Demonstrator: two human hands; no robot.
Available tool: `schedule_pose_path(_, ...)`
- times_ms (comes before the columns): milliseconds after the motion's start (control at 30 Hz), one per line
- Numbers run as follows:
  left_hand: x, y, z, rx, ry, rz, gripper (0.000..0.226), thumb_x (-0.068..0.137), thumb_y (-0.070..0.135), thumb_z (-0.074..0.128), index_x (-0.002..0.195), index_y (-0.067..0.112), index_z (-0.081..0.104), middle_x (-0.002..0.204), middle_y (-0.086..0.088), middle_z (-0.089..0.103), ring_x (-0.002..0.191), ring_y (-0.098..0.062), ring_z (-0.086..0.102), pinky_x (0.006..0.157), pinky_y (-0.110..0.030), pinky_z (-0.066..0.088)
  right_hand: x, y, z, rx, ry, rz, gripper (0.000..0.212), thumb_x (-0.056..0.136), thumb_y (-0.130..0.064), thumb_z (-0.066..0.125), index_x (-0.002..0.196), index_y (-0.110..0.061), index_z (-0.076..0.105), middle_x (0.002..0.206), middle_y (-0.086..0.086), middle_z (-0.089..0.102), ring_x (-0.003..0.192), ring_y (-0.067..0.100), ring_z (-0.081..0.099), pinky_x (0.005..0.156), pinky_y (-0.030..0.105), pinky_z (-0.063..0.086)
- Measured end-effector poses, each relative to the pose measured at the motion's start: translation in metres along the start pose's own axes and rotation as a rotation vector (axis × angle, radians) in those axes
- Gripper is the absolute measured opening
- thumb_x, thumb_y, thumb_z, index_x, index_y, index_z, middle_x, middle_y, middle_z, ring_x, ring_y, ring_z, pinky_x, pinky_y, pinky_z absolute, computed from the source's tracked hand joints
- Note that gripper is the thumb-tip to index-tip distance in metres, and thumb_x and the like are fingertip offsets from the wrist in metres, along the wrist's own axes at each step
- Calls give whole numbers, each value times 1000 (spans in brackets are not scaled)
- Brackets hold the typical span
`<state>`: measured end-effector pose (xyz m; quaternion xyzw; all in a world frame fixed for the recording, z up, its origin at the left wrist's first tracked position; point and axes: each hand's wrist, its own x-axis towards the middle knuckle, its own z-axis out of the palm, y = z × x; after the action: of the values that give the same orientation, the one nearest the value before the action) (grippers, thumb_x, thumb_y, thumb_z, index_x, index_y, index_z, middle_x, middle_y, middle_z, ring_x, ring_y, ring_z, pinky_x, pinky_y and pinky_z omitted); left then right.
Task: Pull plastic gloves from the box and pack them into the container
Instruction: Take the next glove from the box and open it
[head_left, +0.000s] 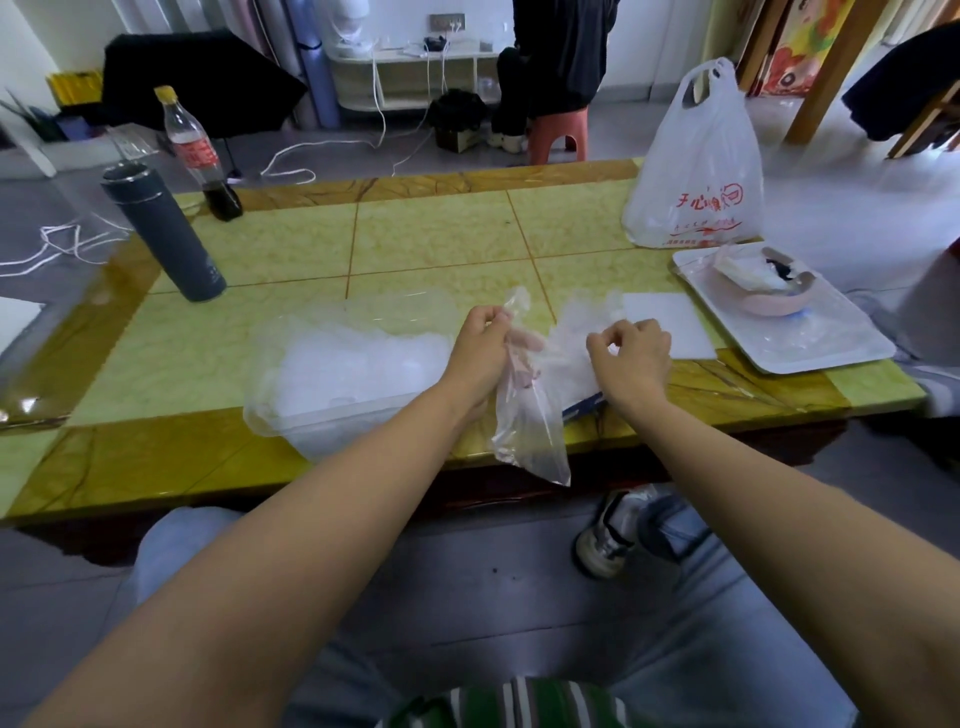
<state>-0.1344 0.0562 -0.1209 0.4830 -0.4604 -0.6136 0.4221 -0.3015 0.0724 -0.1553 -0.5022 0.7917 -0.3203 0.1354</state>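
Note:
A clear plastic glove hangs down past the table's front edge. My left hand pinches its upper end. My right hand pinches more thin plastic over a loose heap of gloves. Under my right wrist a blue corner of the glove box shows; the rest of the box is hidden. Left of my hands sits the clear plastic container, holding a pile of whitish gloves, with its transparent lid lying behind it.
A grey flask and a cola bottle stand at the back left of the green table. A white carrier bag, a white tray with a pink bowl, and a white card occupy the right.

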Motion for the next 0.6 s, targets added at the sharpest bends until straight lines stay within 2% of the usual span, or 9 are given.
schedule_pose_path(67,-9,3,-2,-22,30,25,22,106,23,32,118,6,38,89,-11,71,50,-24,62,48,-30,51,-8,-4,-9,234,-102,74,47,98,-41,40,72,-6,57,74,5,55,72,25,52,65,35,39)
schedule_pose_path(167,-16,3,-9,-125,156,78,10,104,21,34,109,17,41,111,-10,63,67,-26,70,60,-37,59,-21,-10,-18,591,-472,324,68,97,-63,28,80,-5,59,64,9,61,61,23,57,61,32,45)
schedule_pose_path(267,-11,-6,-24,-178,268,59,13,86,30,41,84,41,47,114,-5,63,96,-38,67,90,-58,50,-32,-6,-17,849,-920,467,84,80,-81,36,116,-8,54,87,16,68,80,30,68,70,37,53)
schedule_pose_path(333,-19,-4,-27,-291,293,59,15,89,22,40,87,36,46,113,-4,65,97,-38,67,89,-52,52,-43,-6,-14,929,-1098,442,84,75,-75,48,128,-9,48,109,17,69,99,31,68,85,44,54)
schedule_pose_path(367,-29,2,-24,-405,299,74,15,94,13,37,92,27,43,109,-4,67,91,-37,69,80,-43,54,-50,-11,-12,935,-1168,386,73,78,-66,53,126,-10,51,111,14,69,100,27,68,92,44,51)
schedule_pose_path(433,-37,4,-27,-612,313,64,14,96,3,34,93,15,42,98,-7,69,78,-33,69,68,-36,54,-64,-29,-9,907,-1161,245,45,82,-41,66,115,-10,61,105,7,71,94,20,67,95,38,49)
schedule_pose_path(500,-45,4,-34,-757,271,-40,21,92,13,38,88,9,58,92,-12,67,74,-29,64,70,-33,50,-71,-51,-6,933,-1016,138,19,86,-20,66,97,-5,63,78,3,72,67,12,67,66,24,56)
schedule_pose_path(533,-48,3,-41,-795,267,-66,28,88,22,40,78,9,64,91,-12,66,75,-28,62,71,-33,48,-71,-61,-6,960,-916,123,9,90,-11,61,93,-2,59,65,0,69,53,8,63,50,19,51)
schedule_pose_path(600,-51,1,-58,-855,317,-43,30,84,36,44,68,14,56,95,-13,65,83,-30,61,73,-32,47,-63,-74,-5,995,-768,80,10,91,3,55,100,-2,54,66,0,68,51,7,58,46,17,46)
